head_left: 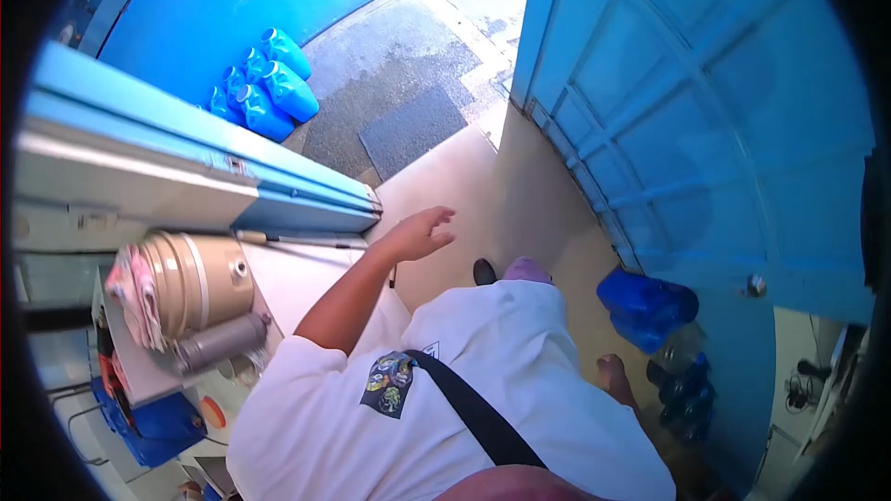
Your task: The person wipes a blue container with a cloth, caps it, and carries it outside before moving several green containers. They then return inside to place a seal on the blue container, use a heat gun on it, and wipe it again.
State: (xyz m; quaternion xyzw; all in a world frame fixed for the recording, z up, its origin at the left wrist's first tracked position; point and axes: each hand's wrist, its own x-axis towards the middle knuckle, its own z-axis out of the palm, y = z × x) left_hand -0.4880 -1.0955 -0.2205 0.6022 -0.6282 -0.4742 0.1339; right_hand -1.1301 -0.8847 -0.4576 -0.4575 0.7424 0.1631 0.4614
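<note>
My left hand [425, 234] reaches forward past the white counter's end, fingers loosely bent and apart, holding nothing. Behind its wrist is the white counter [306, 280], and the blue door frame [316, 211] stands just beyond. Low at my right side, my right hand [610, 373] shows only in part; its fingers are too hidden to read. Closest to that hand are dark blue plastic bottles [682, 394] and a large blue water container [647, 306] on the floor by the open blue door [668, 121].
On the left stand a beige drum-shaped container [200, 280] with a pink cloth [137, 292], and a grey cylinder [221, 343]. Outside, several blue jugs [269, 88] lie stacked by the blue wall. A dark mat [413, 133] lies beyond the threshold. The door has a round knob [756, 285].
</note>
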